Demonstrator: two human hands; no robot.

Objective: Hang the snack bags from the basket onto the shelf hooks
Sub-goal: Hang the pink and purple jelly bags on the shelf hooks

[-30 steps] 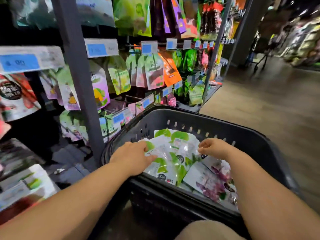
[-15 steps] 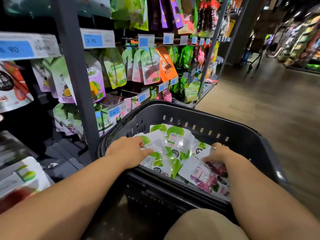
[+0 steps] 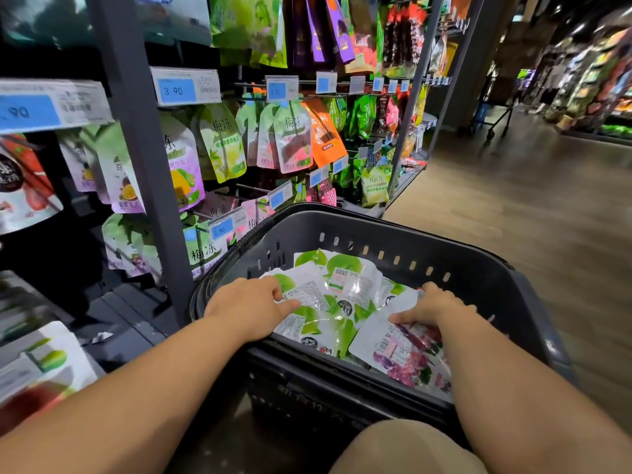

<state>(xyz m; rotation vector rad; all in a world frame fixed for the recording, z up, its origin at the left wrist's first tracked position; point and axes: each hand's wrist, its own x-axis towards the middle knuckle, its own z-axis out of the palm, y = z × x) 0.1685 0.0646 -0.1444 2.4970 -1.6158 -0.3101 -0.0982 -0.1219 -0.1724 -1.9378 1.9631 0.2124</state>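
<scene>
The shelf [image 3: 143, 165] stands out beyond the left hand, with filled snack bags on its pegs and one hook [image 3: 251, 190] showing bare rod just past the fingertips, above the basket's far left corner. The left hand [image 3: 249, 309] lies palm down on the green bags [image 3: 328, 302], fingers loosely apart and thumb stretched across a bag's back. It presses on them and does not grip. The bags are heaped in the basket [image 3: 478, 268], which sits directly under both hands.

To the right, the purple bag [image 3: 403, 354] lies on the heap, under and behind the right hand [image 3: 434, 306]. That hand pinches the bag's top edge, thumb on its white back and fingers curled over the far side.

By my reading this is the picking step: one bag is being singled out and none has left the basket. The next move calls for lifting the purple bag free while the left hand steadies the heap. It must then swing up and left to the hooks, with the hang hole turned to meet a rod. I cannot make out the hole here.

A second ago the right hand sat curled over the green bags. Half a second ago it had dropped onto the purple bag's edge, where it remains. The left hand has barely moved.
</scene>
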